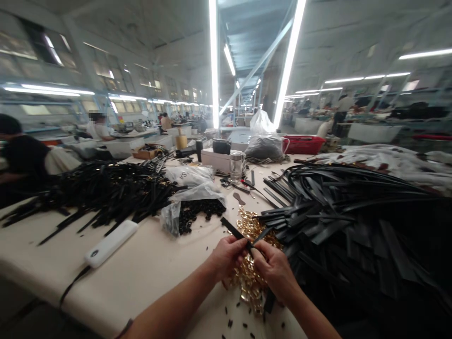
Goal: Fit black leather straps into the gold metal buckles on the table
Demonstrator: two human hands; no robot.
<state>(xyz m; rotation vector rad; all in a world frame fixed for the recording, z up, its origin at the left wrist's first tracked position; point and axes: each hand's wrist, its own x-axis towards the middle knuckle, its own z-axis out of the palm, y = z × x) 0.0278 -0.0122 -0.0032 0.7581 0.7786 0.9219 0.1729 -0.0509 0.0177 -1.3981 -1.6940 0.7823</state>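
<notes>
My left hand (229,254) pinches a black strap (232,229) whose flat end points up and to the left. Close beside it, my right hand (271,264) has its fingers closed on the same strap. Whether a small fitting sits between the fingertips is hidden. Below and behind both hands lies a heap of gold metal buckles (247,285). To the right spreads a large pile of black straps (339,212). A clear plastic bag (171,219) spills small black loops (197,212) to the left of my hands.
On the left, a white power strip (112,243) with a black cord lies before another pile of black straps (109,188). A glass jar (236,165), a white box (215,161) and a red basket (304,144) stand farther back. A person in black (24,150) sits at far left.
</notes>
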